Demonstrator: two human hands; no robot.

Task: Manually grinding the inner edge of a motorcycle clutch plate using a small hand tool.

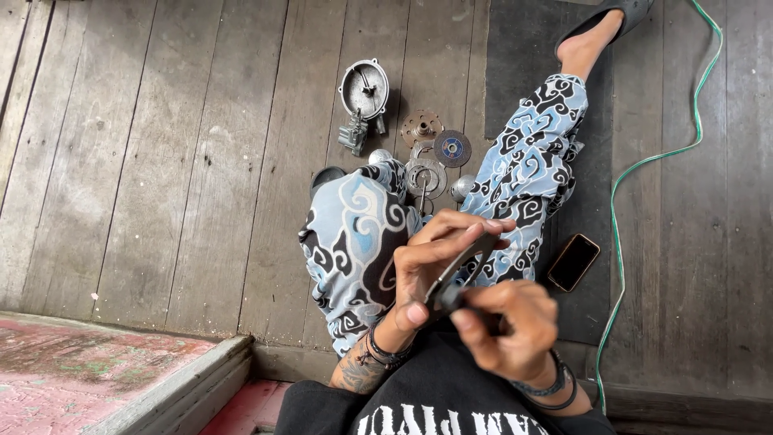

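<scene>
Nearest the camera, right hand (pixel 511 326) curled tight, thumb and fingertips (pixel 465 318) pinching the lower end of a dark flat curved part (pixel 460 270). Just above and beside it, left hand (pixel 439 262) wrapped around the same part, fingers (pixel 467 229) folded over its upper end, thumb pressed on its lower edge close to the right fingertips. Both hands grasping, neither slack; part held in the air between the 2 sets of fingers, over the lap. Dark bands on both wrists.

Beneath the fingers, legs in blue, white and black patterned trousers (pixel 362 242).

Off beyond the right fingers, lying on a dark mat (pixel 515 48), a phone (pixel 573 262) with a dark screen. Farther out on that side, a green cable (pixel 644 169) trailing across the wooden floorboards (pixel 161 161).

Beyond the left fingers, between the knees, a round metal disc with a shaft (pixel 425 177), flanked by 2 small silvery domed pieces. Just past it, a blue-centred grinding disc (pixel 452 148) touching a rusty brown toothed disc (pixel 421 126).

Farthest from the fingers, a round grey metal housing (pixel 364 89) with a small blocky piece (pixel 353 133) at its near edge. Well apart, at the top, a bare foot in a dark sandal (pixel 600 28).
</scene>
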